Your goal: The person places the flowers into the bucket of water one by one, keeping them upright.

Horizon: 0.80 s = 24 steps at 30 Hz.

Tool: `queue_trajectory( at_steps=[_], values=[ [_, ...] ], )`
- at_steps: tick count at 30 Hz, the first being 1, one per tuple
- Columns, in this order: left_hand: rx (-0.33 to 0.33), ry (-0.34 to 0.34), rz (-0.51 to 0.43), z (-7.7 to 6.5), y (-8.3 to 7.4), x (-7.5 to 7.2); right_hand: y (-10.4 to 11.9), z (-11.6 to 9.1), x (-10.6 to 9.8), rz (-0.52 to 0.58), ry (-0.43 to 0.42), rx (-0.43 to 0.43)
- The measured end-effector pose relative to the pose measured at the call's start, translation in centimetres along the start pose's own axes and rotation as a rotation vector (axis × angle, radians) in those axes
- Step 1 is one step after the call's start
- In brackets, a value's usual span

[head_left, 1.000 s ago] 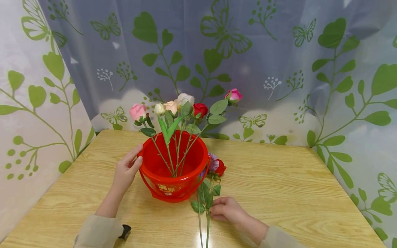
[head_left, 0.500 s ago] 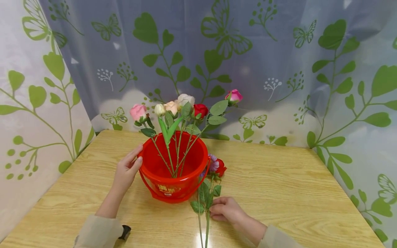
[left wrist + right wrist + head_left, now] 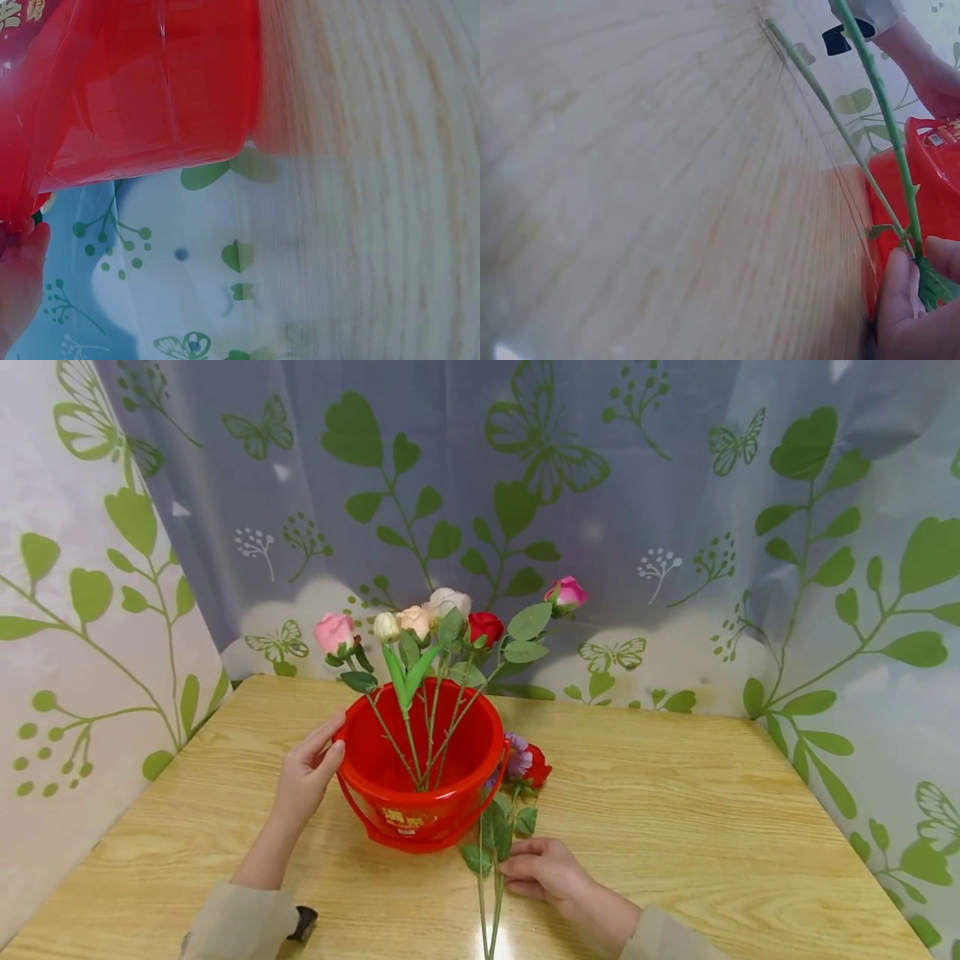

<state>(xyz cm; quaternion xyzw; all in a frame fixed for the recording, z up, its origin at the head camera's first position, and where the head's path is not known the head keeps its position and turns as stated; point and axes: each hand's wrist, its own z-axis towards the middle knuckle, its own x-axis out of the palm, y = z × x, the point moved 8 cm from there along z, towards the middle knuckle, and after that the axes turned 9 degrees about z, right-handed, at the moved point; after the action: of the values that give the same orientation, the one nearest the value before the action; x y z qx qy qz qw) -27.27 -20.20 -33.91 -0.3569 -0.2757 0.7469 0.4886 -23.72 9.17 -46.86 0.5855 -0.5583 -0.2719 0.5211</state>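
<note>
A red plastic bucket stands on the table with several artificial flowers leaning in it, among them a pink rose and a white tulip. My left hand rests against the bucket's left side, its fingers and thumb fairly straight at the rim. To the right of the bucket, my right hand pinches the green stem of a red rose between thumb and fingers. In the right wrist view two stems run up from the fingertips. A purple flower lies beside the red rose, partly behind the bucket.
The wooden table reaches back to a curtain printed with leaves and butterflies. The bucket's red handle hangs down at its front. A dark band shows at the left sleeve.
My right hand has shifted slightly left with the pinched stem, and the red rose's head has swung a little right. The left hand and bucket have stayed in place.
</note>
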Motion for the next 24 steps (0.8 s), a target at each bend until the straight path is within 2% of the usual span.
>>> queue_trajectory(
  at_steps=[2, 4, 11, 13, 15, 21, 24],
  values=[
    [-0.011, 0.002, -0.003, 0.0, 0.7, 0.0, -0.1, 0.0, 0.0, 0.004, -0.003, 0.003],
    [-0.014, 0.003, -0.001, 0.0, 0.8, 0.0, -0.1, 0.0, 0.0, 0.005, -0.007, 0.006],
    [0.015, 0.000, 0.001, -0.1, -1.9, 0.0, -0.2, -0.1, -0.2, 0.023, -0.010, 0.016],
    [0.014, -0.002, -0.006, -0.1, -2.0, 0.0, -0.1, -0.2, -0.2, 0.031, -0.010, 0.016],
    [0.015, -0.002, -0.011, -0.1, -1.8, 0.0, 0.1, -0.2, -0.4, 0.041, -0.014, 0.017],
    [-0.016, 0.003, -0.007, 0.0, 0.4, 0.0, 0.6, -0.4, -0.7, 0.065, -0.015, 0.000],
    [-0.011, 0.003, -0.006, 0.1, 0.5, 0.0, 0.8, -0.5, -0.9, 0.073, -0.011, -0.007]
  ],
)
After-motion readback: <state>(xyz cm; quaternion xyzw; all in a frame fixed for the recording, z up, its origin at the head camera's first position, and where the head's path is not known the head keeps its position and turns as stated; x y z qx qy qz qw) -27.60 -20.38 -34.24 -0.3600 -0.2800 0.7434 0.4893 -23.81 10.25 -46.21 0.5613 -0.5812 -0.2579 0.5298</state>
